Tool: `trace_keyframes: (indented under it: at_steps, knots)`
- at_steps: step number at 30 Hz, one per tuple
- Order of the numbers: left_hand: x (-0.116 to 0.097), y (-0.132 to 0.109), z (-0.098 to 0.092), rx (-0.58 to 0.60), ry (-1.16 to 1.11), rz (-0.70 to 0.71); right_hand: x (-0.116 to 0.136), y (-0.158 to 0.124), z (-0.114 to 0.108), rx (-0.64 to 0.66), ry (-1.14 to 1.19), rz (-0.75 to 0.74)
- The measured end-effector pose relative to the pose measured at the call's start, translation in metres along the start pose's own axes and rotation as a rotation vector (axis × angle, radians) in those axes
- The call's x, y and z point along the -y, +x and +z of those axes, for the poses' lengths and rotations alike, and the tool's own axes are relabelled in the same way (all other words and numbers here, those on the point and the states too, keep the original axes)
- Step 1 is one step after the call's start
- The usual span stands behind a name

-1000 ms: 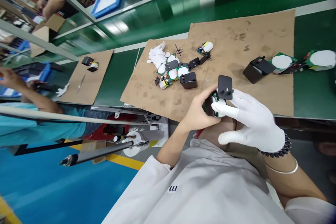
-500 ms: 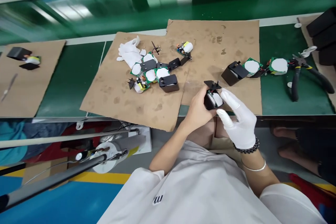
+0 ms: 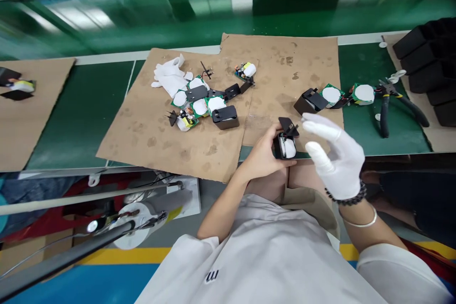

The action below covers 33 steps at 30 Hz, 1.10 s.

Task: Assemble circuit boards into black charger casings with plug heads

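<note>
Head view: left hand (image 3: 264,154) grips a case (image 3: 277,146) between its fingers, the lid (image 3: 287,126) tilted just beyond them; right hand (image 3: 337,156), fingers parted, holding nothing, is just beside. Slackened left fingers could drop the case past the bench (image 3: 363,130).

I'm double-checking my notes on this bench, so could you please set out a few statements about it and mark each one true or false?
1. The left hand holds an open black box. True.
2. The right hand is closed around the pliers. False: the right hand is open and holds nothing, and the pliers lie farther right.
3. A beaded bracelet is on the right wrist. True.
4. Both hands are gloved. False: only the right one is; the left is bare.
5. A loose white glove lies on the cardboard. True.
6. The piled black cases are at the far left. False: the piled black cases are at the far right.
</note>
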State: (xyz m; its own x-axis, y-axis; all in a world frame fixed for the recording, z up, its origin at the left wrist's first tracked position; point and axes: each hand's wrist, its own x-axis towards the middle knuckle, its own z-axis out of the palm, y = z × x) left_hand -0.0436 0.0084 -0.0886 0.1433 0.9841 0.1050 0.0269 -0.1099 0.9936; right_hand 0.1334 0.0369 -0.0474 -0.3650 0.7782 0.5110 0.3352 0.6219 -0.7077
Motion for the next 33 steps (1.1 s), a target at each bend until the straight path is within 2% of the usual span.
trace_keyframes:
  at_steps: [1, 4, 6, 8, 10, 15, 17, 20, 22, 24, 28, 33]
  knots:
    - [0.000, -0.001, -0.003, 0.072, -0.083, 0.000, -0.002, 0.006, -0.007, 0.058, 0.079, 0.062]
    - [0.003, -0.006, -0.008, 0.281, -0.370, 0.023, -0.009, 0.021, -0.022, 0.391, 0.328, 0.262]
    - [0.006, -0.010, -0.006, 0.382, -0.545, -0.009, -0.013, 0.026, -0.026, 0.505, 0.486, 0.363]
    - [0.006, -0.013, -0.004, 0.428, -0.653, -0.084, -0.013, 0.026, -0.026, 0.494, 0.590, 0.398]
    - [0.004, -0.015, -0.003, 0.426, -0.683, -0.136, -0.011, 0.023, -0.024, 0.448, 0.605, 0.380]
    - [-0.012, -0.019, -0.009, 0.404, -0.539, -0.086, -0.003, 0.017, -0.022, 0.338, 0.503, 0.302]
    - [-0.019, -0.023, -0.008, 0.300, -0.369, -0.054, 0.003, 0.016, -0.022, 0.283, 0.471, 0.370]
    - [-0.021, -0.026, 0.004, -0.025, 0.004, -0.029, 0.014, 0.013, -0.021, 0.182, 0.395, 0.446]
    - [-0.015, -0.021, 0.016, -0.228, 0.185, -0.002, 0.021, 0.010, -0.018, 0.102, 0.292, 0.411]
    - [-0.004, -0.011, 0.030, -0.350, 0.243, 0.048, 0.024, 0.007, -0.012, 0.005, 0.096, 0.316]
    - [0.013, 0.011, 0.051, -0.496, 0.241, 0.094, 0.017, 0.000, 0.004, -0.123, -0.297, 0.139]
    - [0.016, 0.018, 0.054, -0.493, 0.219, 0.076, 0.005, -0.002, 0.016, -0.175, -0.356, 0.064]
